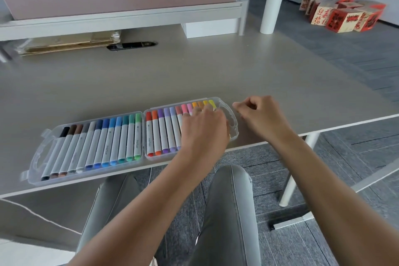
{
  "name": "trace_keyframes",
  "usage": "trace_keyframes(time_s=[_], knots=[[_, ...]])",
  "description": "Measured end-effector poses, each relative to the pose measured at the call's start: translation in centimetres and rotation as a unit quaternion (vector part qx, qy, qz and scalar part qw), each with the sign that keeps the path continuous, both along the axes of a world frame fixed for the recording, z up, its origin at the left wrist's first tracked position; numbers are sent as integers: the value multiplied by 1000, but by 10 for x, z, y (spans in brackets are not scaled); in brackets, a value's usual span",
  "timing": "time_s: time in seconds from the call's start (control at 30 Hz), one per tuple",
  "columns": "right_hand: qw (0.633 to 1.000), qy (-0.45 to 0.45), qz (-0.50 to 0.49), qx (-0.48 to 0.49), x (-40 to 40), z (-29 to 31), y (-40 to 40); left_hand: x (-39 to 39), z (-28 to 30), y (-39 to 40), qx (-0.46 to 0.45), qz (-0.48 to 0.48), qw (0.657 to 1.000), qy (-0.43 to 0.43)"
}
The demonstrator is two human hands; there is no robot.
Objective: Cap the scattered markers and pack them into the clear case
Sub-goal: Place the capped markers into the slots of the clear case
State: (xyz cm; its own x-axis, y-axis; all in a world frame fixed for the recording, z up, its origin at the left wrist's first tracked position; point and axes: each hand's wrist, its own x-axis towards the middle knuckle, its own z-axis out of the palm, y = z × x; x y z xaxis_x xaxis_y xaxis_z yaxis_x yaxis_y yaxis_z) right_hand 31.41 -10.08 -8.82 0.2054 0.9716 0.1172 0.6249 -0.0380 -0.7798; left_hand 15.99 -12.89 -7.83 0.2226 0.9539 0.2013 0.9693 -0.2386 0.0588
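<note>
The tabletop (194, 71) carries the clear case (41, 151), open at lower centre of the frame, both halves full of capped markers (112, 140), none loose outside. The left hand (205, 129) lies flat on the right row; the right hand (263, 116), curled and empty, hovers just beside the case. I judge only closing remains

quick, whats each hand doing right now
left hand: open, fingers pressing markers in the clear case
right hand: closed, fingers curled, nothing visible in it
</note>
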Motion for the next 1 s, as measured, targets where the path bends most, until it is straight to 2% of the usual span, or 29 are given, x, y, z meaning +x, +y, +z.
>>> trace_keyframes(time_s=[0.07, 0.2, 0.37, 0.5, 0.57, 0.63, 0.73, 0.8, 0.93, 1.0], knots=[[999, -37, -3, -3, -4, 0, -3, -3, -4, 0, 1, -12, 999, -33], [994, -108, 17, -14, -14, 3, -14, -26, 0, -12, 7, -49, 985, -167], [994, -103, -13, -27, -25, 5, -18, -63, -9, -44, 10, 41, 990, -132], [999, -17, -36, -14, -37, 5, -18, -70, -23, -56, 33, 31, 995, -94], [995, 92, -47, 1, -45, 8, -18, -70, -24, -57, 48, 24, 993, -102], [975, 214, -48, 25, -53, 15, -19, -68, -23, -56, 58, 14, 988, -142], [956, 263, -45, 123, -63, 35, -25, -59, -15, -54, 59, -25, 965, -253], [940, 288, -38, 181, -68, 53, -32, -54, -6, -55, 41, -65, 936, -342], [940, 227, -27, 252, -77, 81, -39, -60, 8, -54, -35, -112, 883, -454], [948, 186, 4, 258, -90, 91, -43, -72, 9, -52, -33, -102, 860, -500]])
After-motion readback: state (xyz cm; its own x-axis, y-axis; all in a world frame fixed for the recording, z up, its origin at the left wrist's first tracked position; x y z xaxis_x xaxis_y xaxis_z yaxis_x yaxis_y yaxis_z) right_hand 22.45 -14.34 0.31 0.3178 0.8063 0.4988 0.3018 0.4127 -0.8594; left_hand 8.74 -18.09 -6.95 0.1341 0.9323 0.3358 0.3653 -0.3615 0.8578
